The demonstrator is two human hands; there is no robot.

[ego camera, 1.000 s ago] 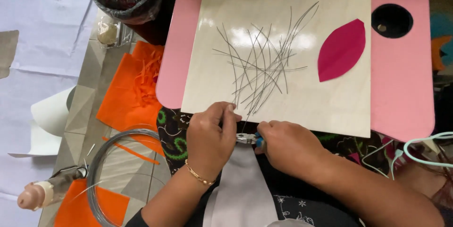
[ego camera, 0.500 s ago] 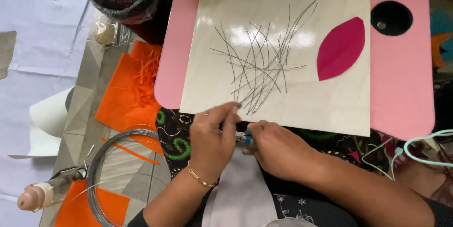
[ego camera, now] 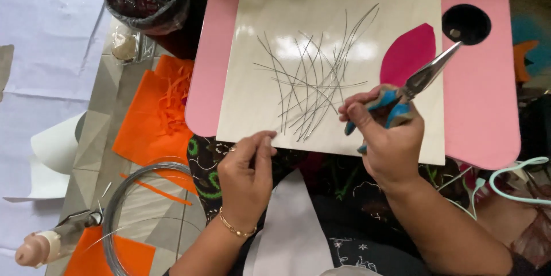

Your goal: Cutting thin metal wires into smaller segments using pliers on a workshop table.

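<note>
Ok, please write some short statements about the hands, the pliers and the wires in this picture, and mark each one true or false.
1. The right hand holds pliers with blue handles. True.
2. The left hand also grips the pliers. False: it rests at the near edge of the pale board, away from them.
3. The cut wires lie piled on the board. True.
4. The magenta petal shape lies on the floor. False: it lies on the board.
5. The wire coil lies left of the left hand. True.

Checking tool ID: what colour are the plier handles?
Blue with grey, on the pliers in the right hand; head view.
</note>
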